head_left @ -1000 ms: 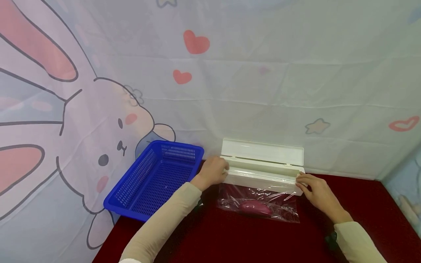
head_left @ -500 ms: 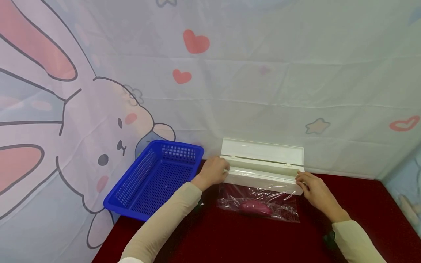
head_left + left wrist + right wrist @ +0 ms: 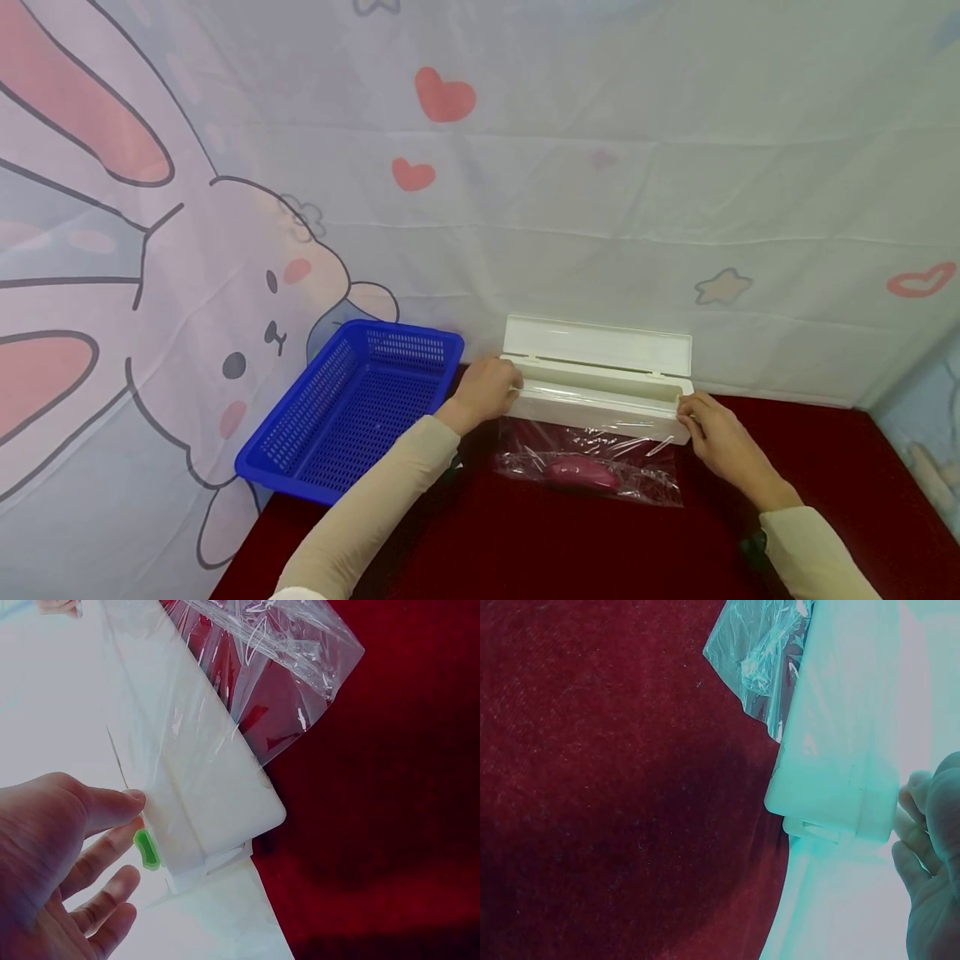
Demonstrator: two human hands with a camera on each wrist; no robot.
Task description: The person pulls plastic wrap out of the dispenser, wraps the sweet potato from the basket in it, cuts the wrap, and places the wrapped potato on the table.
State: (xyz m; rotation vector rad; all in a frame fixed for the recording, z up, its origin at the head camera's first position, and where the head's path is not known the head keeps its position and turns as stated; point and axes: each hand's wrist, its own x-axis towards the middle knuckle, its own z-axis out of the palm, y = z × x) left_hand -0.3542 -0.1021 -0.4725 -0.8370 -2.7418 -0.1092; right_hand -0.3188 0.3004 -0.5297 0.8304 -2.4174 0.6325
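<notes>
A long white cling film dispenser (image 3: 600, 419) stands at the back of the table with its lid (image 3: 597, 343) raised. Clear cling film (image 3: 517, 442) hangs over its front side and spreads across the cloth, covering a glossy pink oblong thing (image 3: 581, 472). My left hand (image 3: 486, 389) pinches at the dispenser's left end. In the left wrist view, thumb and index finger meet at its rim beside a small green piece (image 3: 148, 850), while the other fingers are bent loosely. At the opposite end, my right hand (image 3: 723, 437) pinches the dispenser's right corner between thumb and fingers.
A blue plastic basket (image 3: 288, 485) with slotted sides stands left of the dispenser, close to my left forearm. Dark red cloth (image 3: 570, 554) covers the table. Behind it hangs a pale curtain (image 3: 555, 200) printed with a rabbit, hearts and stars.
My right fingers have shifted slightly at the dispenser's right corner. The left hand, film, pink thing and basket keep their places.
</notes>
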